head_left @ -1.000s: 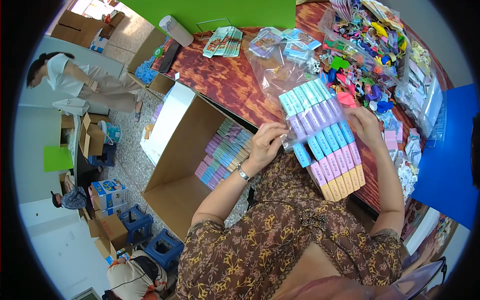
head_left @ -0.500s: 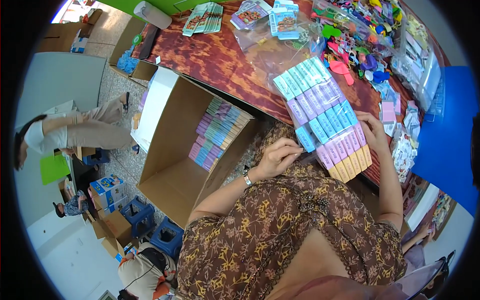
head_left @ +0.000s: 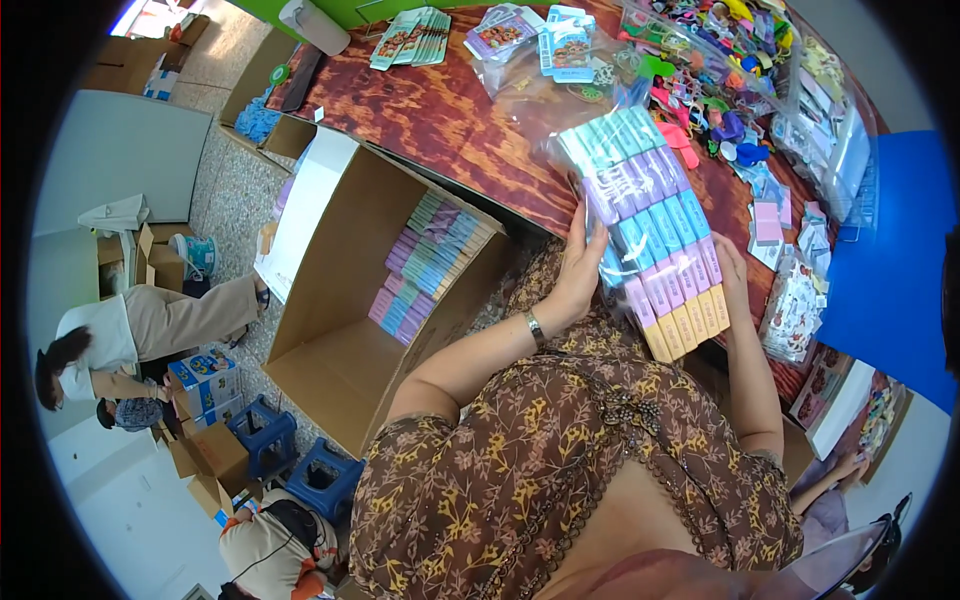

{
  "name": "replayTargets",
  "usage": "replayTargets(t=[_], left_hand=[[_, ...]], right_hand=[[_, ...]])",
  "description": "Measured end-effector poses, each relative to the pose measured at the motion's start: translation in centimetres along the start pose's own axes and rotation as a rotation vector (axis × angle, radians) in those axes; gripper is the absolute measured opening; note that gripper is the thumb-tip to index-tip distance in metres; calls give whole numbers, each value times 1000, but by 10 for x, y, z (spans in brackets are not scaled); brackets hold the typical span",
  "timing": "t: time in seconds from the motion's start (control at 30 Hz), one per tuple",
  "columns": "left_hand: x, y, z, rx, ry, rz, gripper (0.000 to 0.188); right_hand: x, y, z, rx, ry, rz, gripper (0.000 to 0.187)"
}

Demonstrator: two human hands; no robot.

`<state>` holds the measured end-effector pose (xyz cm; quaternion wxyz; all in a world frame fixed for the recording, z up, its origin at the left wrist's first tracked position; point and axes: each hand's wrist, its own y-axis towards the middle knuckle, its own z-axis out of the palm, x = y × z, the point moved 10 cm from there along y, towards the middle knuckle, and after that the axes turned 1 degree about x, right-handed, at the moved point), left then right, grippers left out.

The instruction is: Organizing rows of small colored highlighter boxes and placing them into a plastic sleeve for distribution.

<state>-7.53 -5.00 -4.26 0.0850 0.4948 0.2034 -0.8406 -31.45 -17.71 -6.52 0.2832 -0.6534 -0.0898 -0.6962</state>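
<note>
A block of small pastel boxes (head_left: 660, 222), in rows of green, purple, blue, pink and orange, sits inside a clear plastic bag. It is tilted at the table's near edge, in front of my chest. My left hand (head_left: 576, 268) presses against the block's left side, fingers pointing away from me. On the opposite side my right hand (head_left: 733, 283) grips the lower right edge, its fingers partly hidden behind the boxes. The loose end of the clear bag (head_left: 555, 95) spreads over the table beyond the block.
An open cardboard carton (head_left: 335, 310) on my left holds stacks of similar boxes (head_left: 425, 260). On the red-brown table (head_left: 430, 125) lie printed cards (head_left: 412, 38) and a heap of colourful balloon-like pieces (head_left: 720, 110). Blue stools (head_left: 325, 475) and other people are farther left.
My left hand has gone from pinching near the block's lower left corner to lying along its left side. The block has shifted slightly toward me. A person at left has moved nearer.
</note>
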Motion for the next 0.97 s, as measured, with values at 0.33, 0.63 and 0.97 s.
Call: replayTargets(t=[0.33, 0.63, 0.97], left_hand=[[-35, 50, -50, -48, -120, -52, 60], [-60, 122, -91, -99, 61, 185, 66], [-9, 149, -80, 193, 2, 70, 74]], right_hand=[[-6, 15, 78, -39, 88, 0, 28], [58, 113, 87, 22, -215, -334, 57], [28, 138, 135, 247, -116, -327, 73]])
